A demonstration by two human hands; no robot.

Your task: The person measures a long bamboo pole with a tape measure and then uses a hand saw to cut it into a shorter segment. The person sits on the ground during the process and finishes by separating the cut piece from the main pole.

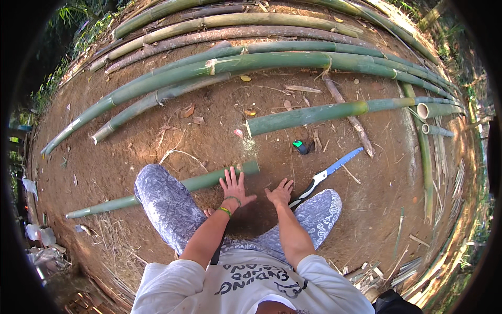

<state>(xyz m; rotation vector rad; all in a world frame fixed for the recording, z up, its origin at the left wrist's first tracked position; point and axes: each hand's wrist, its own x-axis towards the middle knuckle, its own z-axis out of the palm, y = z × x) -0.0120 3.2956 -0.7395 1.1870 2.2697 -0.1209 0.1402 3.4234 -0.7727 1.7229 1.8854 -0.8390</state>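
Note:
My left hand (234,189) is open, fingers spread, its fingertips over the right part of a cut green bamboo piece (201,181). Whether they press on it I cannot tell. This piece lies on the soil and runs left past my left knee. My right hand (281,193) is open and low over the ground between my knees, holding nothing. Just right of it lies a folding handsaw (319,178) with a black-and-white handle and a blue blade pointing up and right. Beyond my hands, a thicker green bamboo pole (308,114) shows its cut end, with pale sawdust below.
A small black-and-green tape measure (300,147) sits ahead on the soil. A brown branch (349,113) lies under the thick pole. Several long bamboo poles (261,61) stretch across the far side. Short bamboo tubes (438,110) rest at the right. Split strips (443,172) lie near them.

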